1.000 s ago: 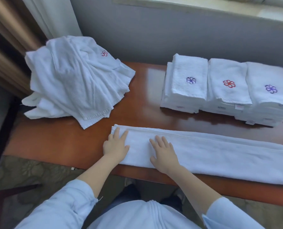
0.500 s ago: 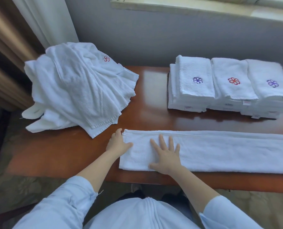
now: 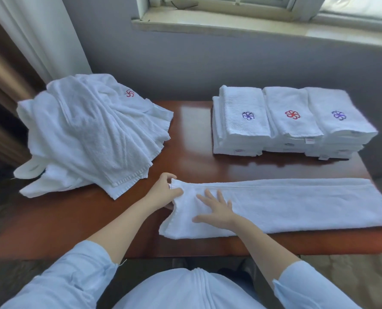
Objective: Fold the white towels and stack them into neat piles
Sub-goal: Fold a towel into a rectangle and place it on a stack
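On the table (image 3: 192,134), a heap of loose towels (image 3: 91,134) sits beyond the left hand (image 3: 163,192), folded stacks (image 3: 292,121) beyond the right hand (image 3: 216,210). A long towel (image 3: 297,204) stretches rightward from both: the left pinches its raised end, the right presses flat, fingers spread.

Glossy reddish-brown worktop (image 3: 192,130) set against a grey wall (image 3: 185,63); daylight's let in by the window (image 3: 352,7) upper right, curtains (image 3: 36,36) hung upper left.
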Action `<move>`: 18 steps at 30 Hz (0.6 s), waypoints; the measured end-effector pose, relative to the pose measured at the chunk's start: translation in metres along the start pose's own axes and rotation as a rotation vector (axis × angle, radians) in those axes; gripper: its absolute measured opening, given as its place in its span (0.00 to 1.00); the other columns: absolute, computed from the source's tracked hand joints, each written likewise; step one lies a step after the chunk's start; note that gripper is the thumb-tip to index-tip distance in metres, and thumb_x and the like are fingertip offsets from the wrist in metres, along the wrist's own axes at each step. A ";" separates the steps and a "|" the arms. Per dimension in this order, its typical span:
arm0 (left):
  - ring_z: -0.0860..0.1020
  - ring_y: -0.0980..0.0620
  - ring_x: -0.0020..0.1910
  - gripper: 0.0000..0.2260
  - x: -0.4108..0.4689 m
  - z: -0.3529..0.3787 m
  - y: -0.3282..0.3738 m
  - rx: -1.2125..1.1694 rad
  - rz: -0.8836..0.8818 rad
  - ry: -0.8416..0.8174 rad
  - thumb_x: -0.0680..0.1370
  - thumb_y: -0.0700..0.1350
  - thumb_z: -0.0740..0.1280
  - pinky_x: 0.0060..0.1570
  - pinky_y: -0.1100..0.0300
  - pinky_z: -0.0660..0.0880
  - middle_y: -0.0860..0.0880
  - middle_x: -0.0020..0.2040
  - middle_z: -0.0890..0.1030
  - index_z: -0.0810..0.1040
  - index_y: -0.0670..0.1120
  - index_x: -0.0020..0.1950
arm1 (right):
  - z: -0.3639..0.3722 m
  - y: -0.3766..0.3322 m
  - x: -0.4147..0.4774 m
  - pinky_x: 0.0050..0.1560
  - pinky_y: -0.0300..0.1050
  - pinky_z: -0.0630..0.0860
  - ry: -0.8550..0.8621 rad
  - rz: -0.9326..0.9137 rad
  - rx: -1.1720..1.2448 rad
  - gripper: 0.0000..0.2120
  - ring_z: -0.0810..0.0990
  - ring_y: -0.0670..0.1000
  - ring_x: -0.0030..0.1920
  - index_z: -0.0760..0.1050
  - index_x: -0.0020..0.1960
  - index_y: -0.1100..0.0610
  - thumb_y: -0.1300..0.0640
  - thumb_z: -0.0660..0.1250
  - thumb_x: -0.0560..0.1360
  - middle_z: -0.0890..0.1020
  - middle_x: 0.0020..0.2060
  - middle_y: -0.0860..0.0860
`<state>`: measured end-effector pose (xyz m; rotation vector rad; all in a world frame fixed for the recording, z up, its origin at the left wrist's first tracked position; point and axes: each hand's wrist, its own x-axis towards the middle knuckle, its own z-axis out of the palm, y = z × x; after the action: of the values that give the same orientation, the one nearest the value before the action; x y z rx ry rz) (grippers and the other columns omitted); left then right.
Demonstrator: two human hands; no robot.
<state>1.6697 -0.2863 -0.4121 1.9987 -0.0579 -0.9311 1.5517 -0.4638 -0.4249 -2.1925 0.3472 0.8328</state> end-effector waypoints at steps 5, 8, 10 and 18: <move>0.82 0.53 0.35 0.17 -0.009 0.040 0.054 -0.063 0.087 -0.064 0.77 0.40 0.64 0.31 0.61 0.78 0.47 0.51 0.78 0.72 0.52 0.64 | -0.040 -0.005 -0.029 0.70 0.54 0.67 -0.145 -0.112 0.717 0.30 0.70 0.45 0.71 0.67 0.71 0.35 0.39 0.71 0.71 0.73 0.69 0.42; 0.82 0.50 0.43 0.14 -0.009 0.070 0.085 -0.080 0.115 -0.057 0.77 0.39 0.63 0.32 0.60 0.79 0.47 0.52 0.79 0.77 0.50 0.61 | -0.050 0.006 -0.045 0.65 0.47 0.72 -0.105 -0.280 0.773 0.22 0.76 0.45 0.66 0.71 0.70 0.43 0.52 0.69 0.77 0.80 0.63 0.45; 0.82 0.47 0.41 0.12 -0.008 0.092 0.102 -0.111 0.114 -0.092 0.77 0.39 0.63 0.40 0.54 0.83 0.46 0.49 0.81 0.77 0.48 0.60 | -0.058 0.024 -0.055 0.53 0.45 0.74 0.065 -0.249 0.759 0.22 0.81 0.47 0.55 0.76 0.65 0.47 0.59 0.68 0.71 0.83 0.55 0.47; 0.82 0.53 0.39 0.11 0.000 0.177 0.121 -0.006 0.256 0.020 0.81 0.47 0.61 0.41 0.55 0.79 0.51 0.44 0.82 0.74 0.52 0.63 | -0.107 0.123 -0.090 0.35 0.37 0.75 0.405 0.029 0.840 0.15 0.81 0.45 0.37 0.79 0.46 0.49 0.66 0.62 0.67 0.83 0.34 0.42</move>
<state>1.5942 -0.4838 -0.3763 1.9399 -0.2929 -0.7454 1.4744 -0.6273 -0.3802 -1.5321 0.7682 0.1668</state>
